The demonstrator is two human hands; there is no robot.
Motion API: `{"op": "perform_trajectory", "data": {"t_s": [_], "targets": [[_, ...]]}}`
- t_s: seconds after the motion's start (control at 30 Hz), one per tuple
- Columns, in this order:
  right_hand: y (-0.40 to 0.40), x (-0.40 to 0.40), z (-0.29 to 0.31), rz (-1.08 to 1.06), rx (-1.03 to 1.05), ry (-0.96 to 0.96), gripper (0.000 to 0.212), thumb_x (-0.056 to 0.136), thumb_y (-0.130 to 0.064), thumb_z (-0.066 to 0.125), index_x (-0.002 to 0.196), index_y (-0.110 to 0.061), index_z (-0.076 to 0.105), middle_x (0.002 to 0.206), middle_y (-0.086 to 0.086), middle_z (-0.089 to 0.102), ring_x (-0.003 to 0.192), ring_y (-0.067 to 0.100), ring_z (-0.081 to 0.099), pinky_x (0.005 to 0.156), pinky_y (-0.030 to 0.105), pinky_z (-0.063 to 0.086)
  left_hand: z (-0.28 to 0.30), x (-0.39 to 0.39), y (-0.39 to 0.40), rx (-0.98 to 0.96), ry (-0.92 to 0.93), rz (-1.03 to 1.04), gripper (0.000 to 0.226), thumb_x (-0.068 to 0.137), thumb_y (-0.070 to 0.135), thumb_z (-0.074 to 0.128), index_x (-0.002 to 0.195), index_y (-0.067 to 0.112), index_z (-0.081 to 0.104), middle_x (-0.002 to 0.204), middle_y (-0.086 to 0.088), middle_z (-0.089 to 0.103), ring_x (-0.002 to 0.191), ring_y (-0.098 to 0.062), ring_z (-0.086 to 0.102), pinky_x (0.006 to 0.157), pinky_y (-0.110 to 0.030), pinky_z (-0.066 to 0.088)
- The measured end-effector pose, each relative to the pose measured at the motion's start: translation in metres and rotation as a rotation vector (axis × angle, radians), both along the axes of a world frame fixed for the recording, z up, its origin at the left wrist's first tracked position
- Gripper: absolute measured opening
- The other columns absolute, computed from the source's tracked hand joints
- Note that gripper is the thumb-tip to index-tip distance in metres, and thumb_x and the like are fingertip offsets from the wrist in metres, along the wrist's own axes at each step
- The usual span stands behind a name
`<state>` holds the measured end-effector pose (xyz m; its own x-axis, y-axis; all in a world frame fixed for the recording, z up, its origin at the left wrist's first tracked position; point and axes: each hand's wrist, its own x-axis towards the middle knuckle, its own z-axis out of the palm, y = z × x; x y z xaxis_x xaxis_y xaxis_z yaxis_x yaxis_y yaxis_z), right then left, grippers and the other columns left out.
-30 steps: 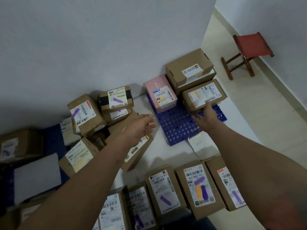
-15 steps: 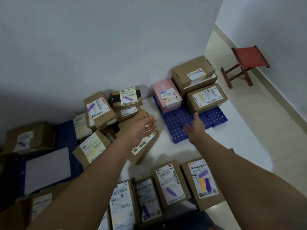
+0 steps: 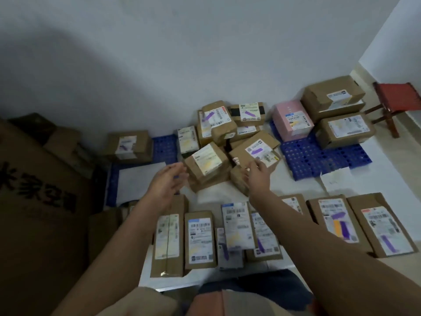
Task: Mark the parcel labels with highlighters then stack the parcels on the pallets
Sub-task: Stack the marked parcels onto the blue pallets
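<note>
Flanking tilted parcel (image 3: pixel 208 161): left hand (image 3: pixel 167 182), right hand (image 3: pixel 256 176).

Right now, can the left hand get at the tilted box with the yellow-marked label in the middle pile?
Probably yes. The left hand is open and hangs just left of that tilted box, with nothing between them. The right hand is at the neighbouring purple-marked box, off the left hand's path.

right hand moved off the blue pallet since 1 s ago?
Yes. The right hand has gone left, away from the blue pallet and the box it touched, to the tilted box in the middle pile.
</note>
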<state>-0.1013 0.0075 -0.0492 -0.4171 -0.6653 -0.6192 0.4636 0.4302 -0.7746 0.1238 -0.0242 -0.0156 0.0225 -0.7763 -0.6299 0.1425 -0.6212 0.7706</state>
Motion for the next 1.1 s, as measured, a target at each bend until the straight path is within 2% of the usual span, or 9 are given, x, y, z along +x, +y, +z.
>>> {"op": "perform_trajectory", "data": {"t_s": [0.17, 0.3, 0.43, 0.6, 0.67, 0.8, 0.9, 1.0, 1.1], "targets": [[0.022, 0.074, -0.008, 0.112, -0.017, 0.014, 0.01, 0.101, -0.024, 0.051, 0.108, -0.021, 0.058, 0.114, 0.006, 0.063, 0.102, 0.022, 0.064, 0.088, 0.033, 0.052, -0.023, 0.101, 0.042, -0.042, -0.241, 0.215, 0.015, 0.099, 0.014, 0.057, 0.113, 0.015, 0.062, 0.114, -0.008, 0.066, 0.099, -0.022, 0.067, 0.09, -0.036, 0.054], [0.037, 0.112, -0.02, 0.19, 0.03, 0.025, 0.012, 0.103, -0.022, 0.048, 0.112, -0.016, 0.054, 0.113, 0.007, 0.062, 0.095, 0.02, 0.065, 0.086, 0.031, 0.051, -0.045, 0.153, 0.08, 0.002, -0.447, 0.305, 0.023, 0.097, 0.017, 0.056, 0.119, 0.02, 0.061, 0.112, -0.012, 0.065, 0.091, -0.025, 0.064, 0.074, -0.037, 0.054], [0.045, 0.133, -0.03, 0.228, 0.07, 0.025, 0.015, 0.102, -0.023, 0.05, 0.114, -0.015, 0.054, 0.112, 0.007, 0.064, 0.093, 0.019, 0.065, 0.08, 0.029, 0.048, -0.062, 0.176, 0.105, 0.021, -0.559, 0.368, 0.032, 0.099, 0.011, 0.05, 0.13, 0.014, 0.056, 0.123, -0.011, 0.057, 0.103, -0.029, 0.054, 0.08, -0.036, 0.044], [0.047, 0.148, -0.032, 0.266, 0.093, 0.042, 0.017, 0.102, -0.022, 0.049, 0.115, -0.012, 0.054, 0.11, 0.007, 0.063, 0.09, 0.018, 0.064, 0.086, 0.03, 0.05, -0.083, 0.181, 0.124, 0.126, -0.596, 0.297, 0.035, 0.101, 0.013, 0.047, 0.136, 0.015, 0.051, 0.133, -0.016, 0.054, 0.107, -0.031, 0.053, 0.081, -0.04, 0.044], [0.047, 0.156, -0.03, 0.291, 0.096, 0.05, 0.014, 0.103, -0.022, 0.048, 0.113, -0.013, 0.053, 0.11, 0.007, 0.063, 0.094, 0.021, 0.064, 0.087, 0.03, 0.049, -0.092, 0.182, 0.132, 0.152, -0.625, 0.295, 0.04, 0.099, 0.011, 0.05, 0.139, 0.016, 0.047, 0.139, -0.017, 0.048, 0.116, -0.033, 0.051, 0.089, -0.043, 0.045], [0.047, 0.173, -0.029, 0.343, 0.107, 0.081, 0.012, 0.102, -0.025, 0.049, 0.11, -0.016, 0.053, 0.109, 0.007, 0.064, 0.1, 0.025, 0.065, 0.079, 0.027, 0.05, -0.115, 0.201, 0.153, 0.155, -0.884, 0.285, 0.069, 0.088, 0.021, 0.068, 0.148, 0.017, 0.035, 0.155, -0.013, 0.025, 0.134, -0.039, 0.038, 0.108, -0.053, 0.037], [0.048, 0.185, -0.03, 0.388, 0.12, 0.083, 0.013, 0.103, -0.025, 0.049, 0.111, -0.017, 0.054, 0.114, 0.009, 0.064, 0.107, 0.027, 0.064, 0.079, 0.026, 0.051, -0.133, 0.215, 0.165, 0.273, -0.887, 0.26, 0.091, 0.083, 0.035, 0.075, 0.155, 0.019, 0.022, 0.161, -0.011, 0.014, 0.143, -0.039, 0.025, 0.113, -0.058, 0.029], [0.049, 0.197, -0.031, 0.435, 0.137, 0.102, 0.019, 0.103, -0.025, 0.049, 0.118, -0.015, 0.055, 0.115, 0.01, 0.064, 0.101, 0.025, 0.065, 0.075, 0.026, 0.051, -0.141, 0.219, 0.168, 0.341, -0.864, 0.179, 0.093, 0.084, 0.039, 0.075, 0.156, 0.019, 0.019, 0.164, -0.01, 0.004, 0.148, -0.037, 0.013, 0.118, -0.055, 0.019], [0.051, 0.205, -0.03, 0.467, 0.142, 0.081, 0.024, 0.103, -0.024, 0.049, 0.123, -0.011, 0.054, 0.112, 0.009, 0.064, 0.094, 0.023, 0.065, 0.07, 0.024, 0.049, -0.148, 0.223, 0.167, 0.344, -0.894, 0.07, 0.092, 0.083, 0.041, 0.075, 0.155, 0.021, 0.021, 0.163, -0.011, 0.002, 0.146, -0.04, 0.016, 0.118, -0.054, 0.021]]}}
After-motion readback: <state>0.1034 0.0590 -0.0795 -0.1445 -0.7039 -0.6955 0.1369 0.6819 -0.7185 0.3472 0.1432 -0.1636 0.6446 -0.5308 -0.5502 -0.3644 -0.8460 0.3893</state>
